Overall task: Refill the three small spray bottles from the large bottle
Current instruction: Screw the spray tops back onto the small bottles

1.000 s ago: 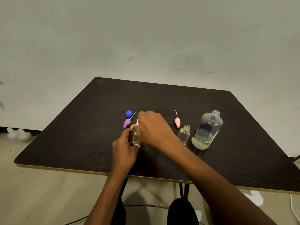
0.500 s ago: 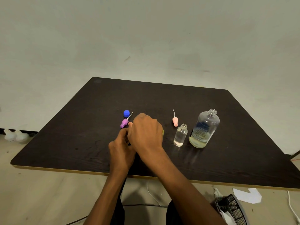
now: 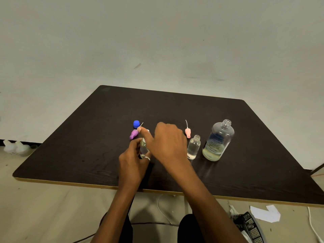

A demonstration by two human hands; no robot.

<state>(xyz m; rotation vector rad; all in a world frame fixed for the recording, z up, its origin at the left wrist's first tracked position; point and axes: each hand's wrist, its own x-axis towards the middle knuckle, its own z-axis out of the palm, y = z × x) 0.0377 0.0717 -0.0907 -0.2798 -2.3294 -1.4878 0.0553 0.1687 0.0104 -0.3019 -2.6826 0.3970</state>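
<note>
Head view: two hands met at one small spray bottle

Left hand held a clear small spray bottle upright near the middle of the dark worktop, its grip curled round the bottle's body. The right hand lay over the bottle's top, one finger stretched out; whether its grip pinched anything could not be told. Just behind the hands lay a blue cap and a purple sprayer head. To the right stood a second small bottle, uncapped, with a pink sprayer head lying behind it. Beside that stood the large bottle, open, with a little pale liquid at its bottom.
</note>
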